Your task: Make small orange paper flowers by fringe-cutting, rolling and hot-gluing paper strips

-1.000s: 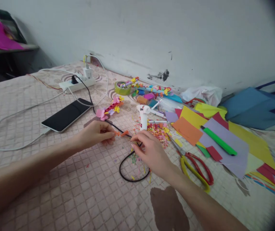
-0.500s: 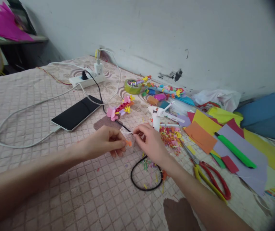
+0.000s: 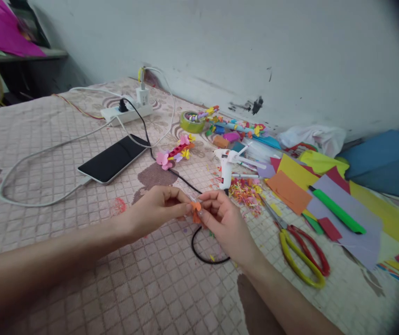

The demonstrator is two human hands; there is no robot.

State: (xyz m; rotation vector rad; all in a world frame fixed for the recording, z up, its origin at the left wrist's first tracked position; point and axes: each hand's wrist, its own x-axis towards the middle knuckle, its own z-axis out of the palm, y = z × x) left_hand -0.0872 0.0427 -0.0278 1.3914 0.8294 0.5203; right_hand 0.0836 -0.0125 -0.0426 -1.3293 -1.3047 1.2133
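While the left hand (image 3: 166, 203) pinches the orange paper piece (image 3: 195, 206) over the checked cloth (image 3: 132, 288), the right hand (image 3: 224, 218) touches it too; I can't tell if it squeezes. It looks light, thin and easy to rip, so its edges seem best to hold.

Over my feed I see a dark-screened phone (image 3: 113, 159) with a white cable (image 3: 85, 181) plugged into it. Beyond the phone I make out a power strip (image 3: 129, 114); far to the phone's left, a magenta sheet (image 3: 9, 33); well to its right, a white plastic bag (image 3: 327, 137) and a blue bag (image 3: 384, 160).
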